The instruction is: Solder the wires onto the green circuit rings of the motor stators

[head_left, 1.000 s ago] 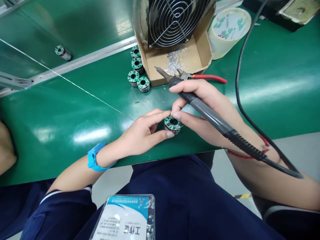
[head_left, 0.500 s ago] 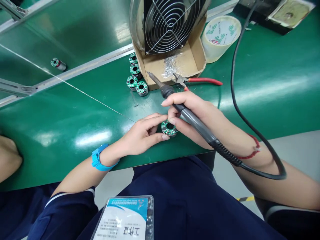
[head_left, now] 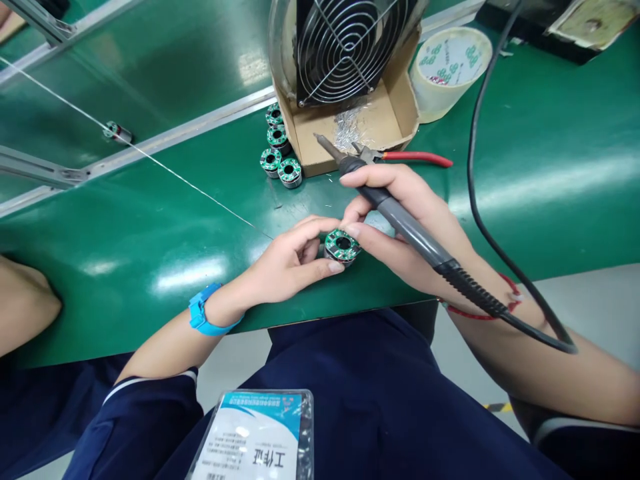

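Note:
Near the table's front edge, a small round motor part with a green ring-shaped circuit board (head_left: 343, 247) stands upright. My left hand (head_left: 295, 257) pinches it from the left between thumb and fingers. Above it, my right hand (head_left: 400, 220) holds a soldering iron (head_left: 407, 227) by its grey handle. The iron's tip points up and left, away from the part, toward the cardboard box. The right thumb and a finger meet at the part's upper right edge; whether they hold something small there I cannot tell.
A fan (head_left: 350, 50) stands in a cardboard box (head_left: 320, 147) holding wire clippings. Red-handled cutters (head_left: 415, 157) lie by its front, and several similar motor parts (head_left: 290, 172) stand left of it. A tape roll (head_left: 450, 73) sits right. Another person's arm (head_left: 25, 307) rests far left.
The view has shifted slightly. My right hand has turned a little, and more of the green-topped part shows between my hands. Both grips stay the same.

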Available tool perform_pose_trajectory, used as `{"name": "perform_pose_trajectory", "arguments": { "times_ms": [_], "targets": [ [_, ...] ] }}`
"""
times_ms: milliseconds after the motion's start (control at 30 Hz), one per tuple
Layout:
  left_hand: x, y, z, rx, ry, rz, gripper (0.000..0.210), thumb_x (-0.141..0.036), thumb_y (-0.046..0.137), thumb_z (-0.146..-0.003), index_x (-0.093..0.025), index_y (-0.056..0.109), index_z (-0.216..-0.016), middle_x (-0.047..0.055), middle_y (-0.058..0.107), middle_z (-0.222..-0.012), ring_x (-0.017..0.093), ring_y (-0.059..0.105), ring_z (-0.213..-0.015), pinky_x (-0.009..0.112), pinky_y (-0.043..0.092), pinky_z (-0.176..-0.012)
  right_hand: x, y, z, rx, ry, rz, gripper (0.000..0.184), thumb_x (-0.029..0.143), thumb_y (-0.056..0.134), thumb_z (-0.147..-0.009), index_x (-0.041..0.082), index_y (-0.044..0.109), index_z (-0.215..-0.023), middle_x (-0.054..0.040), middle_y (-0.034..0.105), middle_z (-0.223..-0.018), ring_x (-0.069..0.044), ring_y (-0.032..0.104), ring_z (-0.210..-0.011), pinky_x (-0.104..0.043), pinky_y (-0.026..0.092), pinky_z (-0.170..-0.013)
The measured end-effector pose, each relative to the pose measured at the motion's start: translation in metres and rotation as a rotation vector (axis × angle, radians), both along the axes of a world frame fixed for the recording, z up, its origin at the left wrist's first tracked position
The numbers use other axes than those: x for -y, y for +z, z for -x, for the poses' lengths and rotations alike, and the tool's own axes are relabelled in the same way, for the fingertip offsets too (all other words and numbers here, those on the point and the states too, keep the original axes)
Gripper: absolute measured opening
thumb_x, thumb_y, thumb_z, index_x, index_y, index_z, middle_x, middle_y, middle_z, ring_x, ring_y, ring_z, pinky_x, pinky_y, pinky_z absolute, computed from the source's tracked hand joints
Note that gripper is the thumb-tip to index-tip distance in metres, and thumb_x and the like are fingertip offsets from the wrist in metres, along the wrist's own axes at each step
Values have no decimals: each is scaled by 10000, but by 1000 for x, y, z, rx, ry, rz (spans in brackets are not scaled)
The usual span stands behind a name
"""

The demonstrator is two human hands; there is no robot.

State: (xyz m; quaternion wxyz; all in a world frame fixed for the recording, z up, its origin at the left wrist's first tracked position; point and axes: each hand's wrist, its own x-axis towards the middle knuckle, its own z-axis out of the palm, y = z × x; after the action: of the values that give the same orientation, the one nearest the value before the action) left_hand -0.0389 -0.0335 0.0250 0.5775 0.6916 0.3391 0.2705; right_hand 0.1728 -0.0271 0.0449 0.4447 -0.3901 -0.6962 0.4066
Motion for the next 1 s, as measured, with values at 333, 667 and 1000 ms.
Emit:
{"name": "perform_pose_trajectory", "arguments": {
  "times_ms": [333,667,1000],
  "targets": [
    [2,-8,-4,-311,288,-828,281,-308,668,-947,-190,517,-1153,42,615,-987,153,606,-863,253,489,-683,27,-1,13,90,-120,27,391,194,642,-879,254,559,-1257,6,719,-1006,-110,710,-894,-254,604,-840],
    [2,-29,-11,-555,383,-1099,281,-183,533,-937,-212,462,-1207,73,616,-1106,181,651,-883,269,451,-587,37,-30,39,-16,-322,72,448,242,639,-850,255,496,-1274,4,691,-970,-119,633,-772,-280,558,-728],
    [-33,-51,-6,-34,334,-41,740,-17,479,-640,-235,224,-1300,165,441,-1388,50,540,-641,301,543,-636,0,-13,27,1003,-124,-353,356,222,493,-921,185,631,-1247,-107,726,-885,-280,595,-894,-412,399,-819]
  ]
}}
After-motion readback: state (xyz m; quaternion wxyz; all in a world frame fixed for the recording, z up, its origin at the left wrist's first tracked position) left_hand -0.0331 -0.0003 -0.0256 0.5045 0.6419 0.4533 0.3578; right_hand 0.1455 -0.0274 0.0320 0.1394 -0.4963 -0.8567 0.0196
